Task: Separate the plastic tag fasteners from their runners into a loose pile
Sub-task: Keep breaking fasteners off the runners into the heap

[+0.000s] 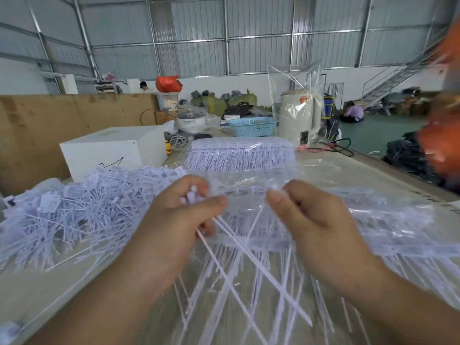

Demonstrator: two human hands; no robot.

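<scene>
Strip of tag fasteners point(246, 195) held up between both hands, above the near tabletop point(388, 170). Strip itself is translucent and motion-blurred — runner and heads hard to separate by eye. Long white tails hang from it toward the camera and cross one another; lower ends run out of frame.

Left hand point(179, 215): grip is curled, thumb pressed against forefinger, pinching the left end of the strip, with a few small white heads showing between the fingers. Right hand point(306, 215): thumb and forefinger pinch the strip's right end; the other fingers are folded behind and not visible. Strip spans the gap between the two pinches.

Loose pile point(82, 207) of separated fasteners lies on the tabletop to the left of the left hand, spreading past the left frame edge. More unseparated fasteners under clear plastic point(239, 155) lie beyond the hands; another clear-wrapped layer extends right, blurred.

White box point(112, 150) behind the pile bears a thin black mark, no readable writing. Farther back: blue basket point(251, 127), cream kettle point(298, 115) in a clear bag, small label on it unreadable. Orange blur at right edge — cannot identify. Person in purple point(354, 113) crouches on the floor, far off.
</scene>
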